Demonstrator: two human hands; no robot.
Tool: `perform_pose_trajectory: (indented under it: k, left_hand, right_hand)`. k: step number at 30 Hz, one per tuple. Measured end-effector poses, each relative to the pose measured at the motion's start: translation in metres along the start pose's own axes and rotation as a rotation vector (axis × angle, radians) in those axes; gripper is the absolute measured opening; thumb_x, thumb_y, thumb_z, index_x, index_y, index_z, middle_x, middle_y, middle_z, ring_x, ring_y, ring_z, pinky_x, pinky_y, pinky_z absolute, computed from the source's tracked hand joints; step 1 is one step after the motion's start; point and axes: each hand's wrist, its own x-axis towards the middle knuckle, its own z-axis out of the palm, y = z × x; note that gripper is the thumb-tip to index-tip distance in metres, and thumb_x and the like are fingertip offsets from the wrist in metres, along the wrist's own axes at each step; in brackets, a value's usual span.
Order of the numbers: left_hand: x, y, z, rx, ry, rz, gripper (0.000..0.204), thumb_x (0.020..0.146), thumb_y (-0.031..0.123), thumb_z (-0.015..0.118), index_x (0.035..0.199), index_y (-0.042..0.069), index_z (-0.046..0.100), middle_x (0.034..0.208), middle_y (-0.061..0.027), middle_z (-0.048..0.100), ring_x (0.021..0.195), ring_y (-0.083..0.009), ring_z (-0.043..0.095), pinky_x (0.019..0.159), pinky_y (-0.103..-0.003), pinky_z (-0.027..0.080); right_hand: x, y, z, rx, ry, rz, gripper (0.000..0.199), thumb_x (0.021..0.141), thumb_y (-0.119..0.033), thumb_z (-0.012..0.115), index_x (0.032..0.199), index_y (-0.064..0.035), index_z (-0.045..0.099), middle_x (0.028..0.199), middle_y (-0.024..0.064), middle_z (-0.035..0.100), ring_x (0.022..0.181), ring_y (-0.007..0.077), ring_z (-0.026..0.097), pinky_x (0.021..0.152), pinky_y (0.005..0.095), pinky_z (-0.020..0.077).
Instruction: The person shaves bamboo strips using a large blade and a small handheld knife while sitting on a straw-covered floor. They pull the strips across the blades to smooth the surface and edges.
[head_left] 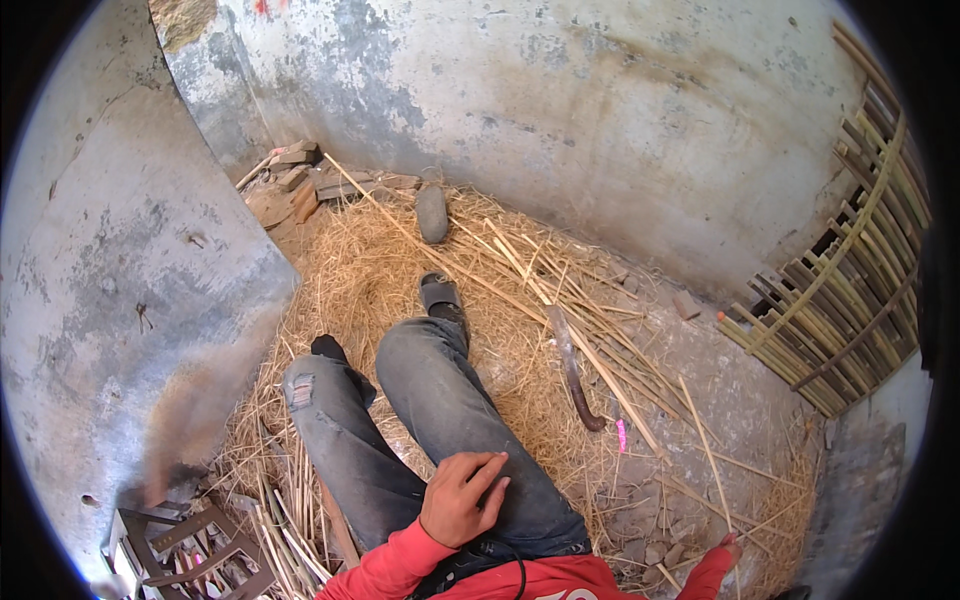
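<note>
My left hand [465,498] is over my right thigh, fingers loosely stretched and apart, with nothing in it. Low on the right, my right hand [731,546] is closed around a thin bamboo strip [706,450], which slants up and away to the left. Between my legs and the strip lies a long-bladed knife [570,362] with a hooked brown handle end. A small pink object [621,436] lies beside that handle. Several long bamboo strips [585,345] are spread across the shavings.
Straw-like shavings [350,255] cover much of the floor. A rounded grey stone [432,213] stands ahead of my foot, near bricks [295,158] in the corner. A slatted bamboo rack [850,270] leans at right. Split sticks [285,530] and a wooden frame [205,545] lie lower left.
</note>
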Motion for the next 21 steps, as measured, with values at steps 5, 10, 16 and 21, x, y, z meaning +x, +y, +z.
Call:
perform_pose_trajectory:
  k: [5,10,16,21]
  left_hand:
    - [0.003,0.005,0.005,0.030,-0.036,-0.003,0.040,0.079,0.005,0.079,0.118,0.003,0.069,0.107,-0.0113,0.068,0.092,-0.0290,0.067,0.079,-0.037,0.051]
    - [0.003,0.004,0.003,0.016,-0.034,-0.005,0.041,0.079,0.005,0.079,0.118,0.003,0.069,0.107,-0.0114,0.068,0.092,-0.0289,0.066,0.079,-0.038,0.051]
    - [0.004,0.005,0.005,0.022,-0.035,0.001,0.041,0.079,0.005,0.079,0.118,0.003,0.069,0.108,-0.0115,0.068,0.091,-0.0286,0.066,0.079,-0.037,0.050]
    - [0.006,0.005,0.005,0.022,-0.031,0.005,0.041,0.079,0.005,0.079,0.118,0.003,0.069,0.108,-0.0116,0.068,0.091,-0.0287,0.066,0.079,-0.037,0.050]
  right_hand:
    - [-0.071,-0.038,-0.002,0.257,0.099,0.183,0.036,0.107,-0.016,0.046,0.112,0.0169,0.060,0.104,0.0198,0.069,0.090,0.0230,0.071,0.076,0.0298,0.0622]
    - [-0.081,-0.062,-0.009,0.311,0.157,0.188,0.036,0.107,-0.017,0.046,0.112,0.0163,0.059,0.105,0.0209,0.069,0.091,0.0238,0.070,0.078,0.0309,0.0621]
    - [-0.081,-0.067,-0.020,0.337,0.193,0.195,0.036,0.108,-0.018,0.045,0.113,0.0156,0.057,0.107,0.0224,0.068,0.092,0.0247,0.070,0.079,0.0321,0.0618]
    - [-0.082,-0.065,-0.029,0.359,0.206,0.200,0.036,0.108,-0.018,0.045,0.114,0.0150,0.056,0.109,0.0235,0.067,0.092,0.0255,0.069,0.080,0.0332,0.0616]
